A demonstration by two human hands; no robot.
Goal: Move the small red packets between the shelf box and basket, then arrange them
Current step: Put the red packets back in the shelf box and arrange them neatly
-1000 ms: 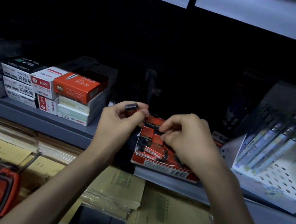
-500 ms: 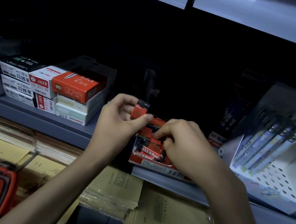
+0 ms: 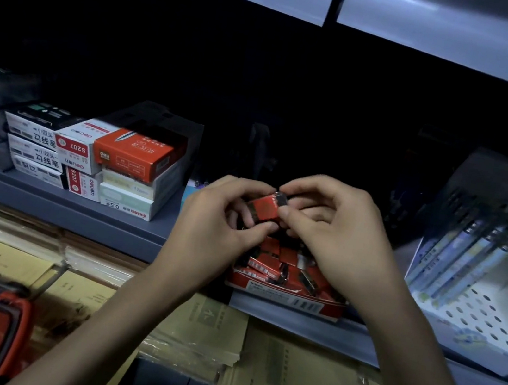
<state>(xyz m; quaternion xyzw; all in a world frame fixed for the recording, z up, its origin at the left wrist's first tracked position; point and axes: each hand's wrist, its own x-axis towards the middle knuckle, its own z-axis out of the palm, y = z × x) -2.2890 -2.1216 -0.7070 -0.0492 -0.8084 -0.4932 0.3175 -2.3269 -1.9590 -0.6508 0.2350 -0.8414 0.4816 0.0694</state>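
Right hand now joins left hand — both pinching red packet.

grey shelf carries stacked boxes, red box.

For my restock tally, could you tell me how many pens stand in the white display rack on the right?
5, side by side and leaning across the white display rack: pens run from its left edge to its right. More may sit hidden in the dark behind.

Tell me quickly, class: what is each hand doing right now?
Left hand: closed on the red packet, above the shelf box.
Right hand: closed, pinching the same packet's right end.
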